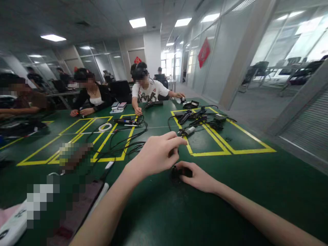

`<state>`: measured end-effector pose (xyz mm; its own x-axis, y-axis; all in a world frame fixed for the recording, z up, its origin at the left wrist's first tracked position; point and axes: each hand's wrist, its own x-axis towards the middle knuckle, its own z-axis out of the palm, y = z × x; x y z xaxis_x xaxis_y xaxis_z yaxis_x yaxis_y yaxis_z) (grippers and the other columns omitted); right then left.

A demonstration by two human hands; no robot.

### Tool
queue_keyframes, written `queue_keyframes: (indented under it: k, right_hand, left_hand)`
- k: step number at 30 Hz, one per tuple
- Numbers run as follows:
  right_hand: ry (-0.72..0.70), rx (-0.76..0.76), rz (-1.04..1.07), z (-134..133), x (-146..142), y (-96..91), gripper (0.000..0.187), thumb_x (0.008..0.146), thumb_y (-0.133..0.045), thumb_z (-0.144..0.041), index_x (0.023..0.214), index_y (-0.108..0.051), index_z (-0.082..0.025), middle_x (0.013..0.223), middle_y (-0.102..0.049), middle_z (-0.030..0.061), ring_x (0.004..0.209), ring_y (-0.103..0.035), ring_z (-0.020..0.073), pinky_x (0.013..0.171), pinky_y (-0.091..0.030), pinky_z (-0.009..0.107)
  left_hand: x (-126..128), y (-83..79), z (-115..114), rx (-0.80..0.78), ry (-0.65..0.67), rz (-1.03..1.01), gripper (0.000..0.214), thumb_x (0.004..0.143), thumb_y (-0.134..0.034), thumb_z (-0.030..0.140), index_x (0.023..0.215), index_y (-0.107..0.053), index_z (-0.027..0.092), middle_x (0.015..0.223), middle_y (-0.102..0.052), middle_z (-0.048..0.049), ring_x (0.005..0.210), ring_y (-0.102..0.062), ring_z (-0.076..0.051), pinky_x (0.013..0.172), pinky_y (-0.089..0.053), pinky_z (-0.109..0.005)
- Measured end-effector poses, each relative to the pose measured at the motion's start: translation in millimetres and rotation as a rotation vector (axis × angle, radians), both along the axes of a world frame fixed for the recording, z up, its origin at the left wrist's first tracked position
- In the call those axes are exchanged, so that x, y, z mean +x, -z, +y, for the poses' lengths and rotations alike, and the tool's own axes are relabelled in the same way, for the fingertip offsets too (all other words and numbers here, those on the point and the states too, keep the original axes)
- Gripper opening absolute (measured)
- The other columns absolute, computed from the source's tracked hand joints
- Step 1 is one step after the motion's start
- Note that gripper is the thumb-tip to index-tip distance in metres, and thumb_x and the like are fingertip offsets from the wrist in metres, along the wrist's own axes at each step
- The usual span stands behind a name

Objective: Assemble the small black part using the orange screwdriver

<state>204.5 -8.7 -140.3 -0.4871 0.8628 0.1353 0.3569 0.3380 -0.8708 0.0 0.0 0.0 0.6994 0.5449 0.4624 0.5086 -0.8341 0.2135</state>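
My left hand (157, 153) hovers over the green table (230, 191), fingers curled and pinched together; whatever is between them is hidden. Just below it, my right hand (198, 177) rests on the table with its fingers wrapped round a small black object (179, 172). The two hands nearly touch above that object. A tangle of black cables (123, 145) lies just beyond my left hand.
Yellow tape marks rectangles (230, 143) on the table. Black devices and cables (200, 119) lie in the right rectangle, a white ring (105, 127) to the left. Several people sit along the far and left sides. A phone (84, 201) lies near left.
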Motion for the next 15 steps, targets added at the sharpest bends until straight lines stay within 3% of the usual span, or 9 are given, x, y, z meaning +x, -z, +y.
queue_keyframes:
  k: [4, 10, 15]
  right_hand:
    - [0.008, 0.014, -0.006, -1.7, 0.3, -2.0, 0.034, 0.077, -0.057, -0.015, 0.108, -0.071, -0.018, 0.106, -0.076, 0.0064, 0.097, -0.068, 0.0235, 0.089, -0.053, 0.037]
    - [-0.008, 0.022, 0.021, -1.5, 1.4, -1.3, 0.033, 0.077, -0.058, -0.015, 0.106, -0.072, -0.018, 0.105, -0.077, 0.0066, 0.097, -0.069, 0.0250, 0.087, -0.054, 0.037]
    - [0.000, 0.018, 0.002, -1.9, 0.8, -2.6, 0.031, 0.078, -0.057, -0.015, 0.105, -0.072, -0.019, 0.106, -0.077, 0.0068, 0.099, -0.069, 0.0248, 0.089, -0.054, 0.037]
  left_hand:
    - [-0.7, 1.1, 1.5, 0.008, 0.004, -0.006, 0.030, 0.090, -0.053, 0.011, 0.113, -0.070, 0.020, 0.097, -0.073, -0.0015, 0.079, -0.065, -0.014, 0.067, -0.044, -0.025]
    - [0.9, -3.7, 0.1, 0.081, 0.062, 0.014, 0.035, 0.077, -0.056, 0.009, 0.107, -0.072, 0.015, 0.093, -0.070, -0.0051, 0.085, -0.062, -0.018, 0.074, -0.046, -0.029]
    - [-0.7, -1.2, 1.0, 0.018, 0.023, -0.005, 0.033, 0.090, -0.048, 0.011, 0.111, -0.072, 0.019, 0.102, -0.069, -0.0041, 0.074, -0.062, -0.012, 0.066, -0.045, -0.024]
